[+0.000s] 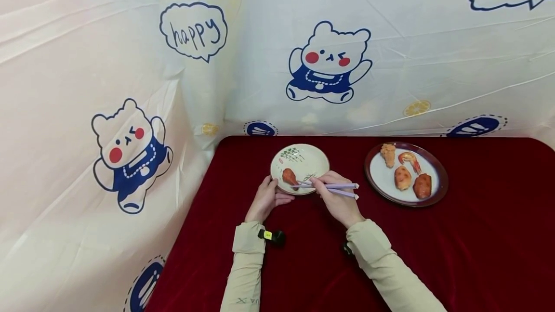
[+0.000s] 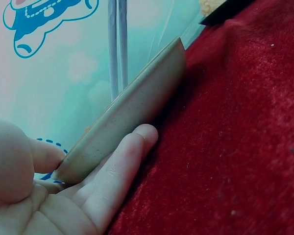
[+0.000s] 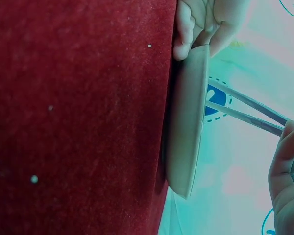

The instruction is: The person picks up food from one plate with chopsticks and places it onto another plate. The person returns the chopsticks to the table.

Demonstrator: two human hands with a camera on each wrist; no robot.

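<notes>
My left hand grips the near left edge of a small cream plate, thumb at the rim and fingers underneath. The plate has a green leafy print and a dark rim. A reddish-brown chicken drumstick lies on its left part. In my right hand is a pair of pale purple chopsticks, their tips by the drumstick's narrow end. From the right wrist camera, the chopsticks slope down behind the plate wall, which hides their tips and the drumstick.
Right of my right hand stands a larger dark-rimmed plate. On it lie a fried chicken piece, a shrimp and two browned wing pieces. A red velvet cloth covers the table. A printed white curtain hangs behind and at the left.
</notes>
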